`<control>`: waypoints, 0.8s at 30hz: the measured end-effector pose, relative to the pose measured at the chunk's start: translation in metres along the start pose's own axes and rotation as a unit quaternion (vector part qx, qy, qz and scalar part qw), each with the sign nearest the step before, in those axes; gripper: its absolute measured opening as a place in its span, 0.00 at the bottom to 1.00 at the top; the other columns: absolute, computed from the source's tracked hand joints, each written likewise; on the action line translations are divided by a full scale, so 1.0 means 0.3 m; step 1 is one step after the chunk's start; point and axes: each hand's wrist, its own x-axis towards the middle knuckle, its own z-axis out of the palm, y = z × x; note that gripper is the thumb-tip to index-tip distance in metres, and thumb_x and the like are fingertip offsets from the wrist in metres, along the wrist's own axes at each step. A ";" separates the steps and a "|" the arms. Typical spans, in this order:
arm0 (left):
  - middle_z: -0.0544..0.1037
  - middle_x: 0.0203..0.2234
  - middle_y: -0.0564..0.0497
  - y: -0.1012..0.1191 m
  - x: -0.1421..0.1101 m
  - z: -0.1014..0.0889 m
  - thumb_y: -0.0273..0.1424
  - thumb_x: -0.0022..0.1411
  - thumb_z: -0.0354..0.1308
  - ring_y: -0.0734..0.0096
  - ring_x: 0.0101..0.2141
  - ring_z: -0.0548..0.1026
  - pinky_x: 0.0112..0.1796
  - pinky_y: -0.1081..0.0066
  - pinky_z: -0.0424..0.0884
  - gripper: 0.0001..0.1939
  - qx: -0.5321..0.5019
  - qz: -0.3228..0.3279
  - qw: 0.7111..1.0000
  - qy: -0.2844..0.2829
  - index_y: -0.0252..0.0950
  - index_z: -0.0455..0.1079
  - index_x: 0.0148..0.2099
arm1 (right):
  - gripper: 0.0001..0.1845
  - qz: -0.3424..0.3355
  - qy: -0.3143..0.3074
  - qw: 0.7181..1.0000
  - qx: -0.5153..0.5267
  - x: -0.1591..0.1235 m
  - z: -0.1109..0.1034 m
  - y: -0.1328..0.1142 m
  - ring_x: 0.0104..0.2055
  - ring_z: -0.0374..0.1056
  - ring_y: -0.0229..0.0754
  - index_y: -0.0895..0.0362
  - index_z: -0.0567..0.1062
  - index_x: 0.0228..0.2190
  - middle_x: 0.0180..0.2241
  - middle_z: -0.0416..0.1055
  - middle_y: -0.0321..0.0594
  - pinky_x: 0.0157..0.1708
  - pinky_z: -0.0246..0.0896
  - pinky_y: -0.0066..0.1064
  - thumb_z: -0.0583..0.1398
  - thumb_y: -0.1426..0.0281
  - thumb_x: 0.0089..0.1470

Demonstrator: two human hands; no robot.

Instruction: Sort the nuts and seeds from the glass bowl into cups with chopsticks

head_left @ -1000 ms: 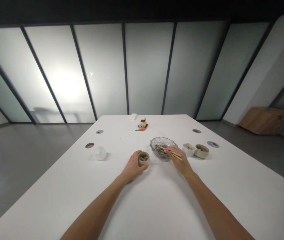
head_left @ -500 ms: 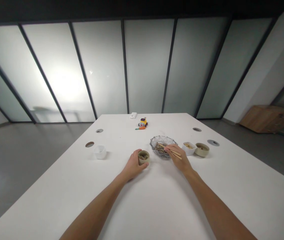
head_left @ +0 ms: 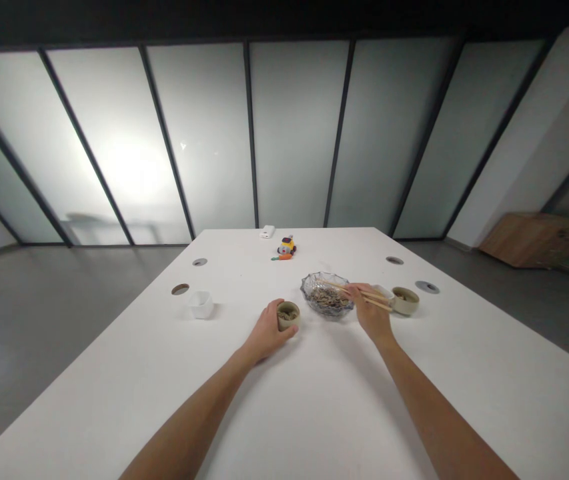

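My left hand (head_left: 269, 331) is wrapped round a small beige-green cup (head_left: 289, 325) that stands upright on the white table, with brownish bits inside. In my right hand (head_left: 368, 312) is a pair of chopsticks (head_left: 379, 303), their tips pointing left over a clear scalloped glass bowl (head_left: 309, 293). Many thin, brownish, seed-like pieces (head_left: 327, 298) lie in that bowl. Whether the tips pinch a piece is too small to tell. Partly behind my right hand stands a white cup (head_left: 385, 294). Beside it is another beige-green cup (head_left: 405, 303) with some pieces in it.
To the left stands a white cup (head_left: 201, 305). Farther back lie a yellow toy car (head_left: 287, 245), an orange toy carrot (head_left: 284, 257) and a small white device (head_left: 267, 231). Round holes (head_left: 180, 289) and grey covers (head_left: 427, 287) are set into the tabletop (head_left: 274, 413).
My right hand has moved to the right with the chopsticks, uncovering more of the glass bowl and hiding much of the white cup. My left hand stays on its cup.
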 end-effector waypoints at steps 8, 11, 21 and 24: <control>0.72 0.60 0.39 0.003 -0.001 -0.001 0.35 0.58 0.68 0.50 0.60 0.71 0.62 0.52 0.65 0.35 0.007 -0.006 1.000 0.000 0.38 0.61 0.65 | 0.23 0.084 -0.072 0.972 0.205 0.012 -0.010 -0.056 0.40 0.79 0.51 0.53 0.79 0.31 0.36 0.81 0.44 0.41 0.81 0.46 0.64 0.45 0.58; 0.73 0.60 0.40 0.003 -0.003 -0.004 0.35 0.58 0.69 0.51 0.60 0.71 0.62 0.52 0.65 0.35 0.003 -0.005 1.000 0.002 0.39 0.62 0.64 | 0.24 0.109 -0.120 0.969 0.184 0.003 -0.005 -0.078 0.36 0.80 0.51 0.53 0.80 0.32 0.36 0.82 0.45 0.41 0.81 0.47 0.64 0.44 0.58; 0.72 0.60 0.41 -0.008 -0.001 -0.003 0.34 0.57 0.68 0.51 0.61 0.70 0.63 0.52 0.64 0.34 -0.001 0.003 1.000 0.004 0.39 0.62 0.64 | 0.23 -0.051 -0.063 0.995 -0.051 -0.018 0.000 -0.047 0.37 0.76 0.48 0.52 0.81 0.32 0.34 0.81 0.43 0.41 0.74 0.42 0.61 0.46 0.62; 0.72 0.60 0.40 -0.011 0.000 -0.002 0.34 0.58 0.68 0.50 0.61 0.70 0.63 0.52 0.64 0.34 0.002 0.004 1.000 0.003 0.39 0.62 0.64 | 0.24 -0.049 -0.098 0.993 -0.047 -0.034 0.017 -0.008 0.38 0.76 0.49 0.53 0.82 0.33 0.35 0.81 0.44 0.41 0.73 0.42 0.61 0.47 0.63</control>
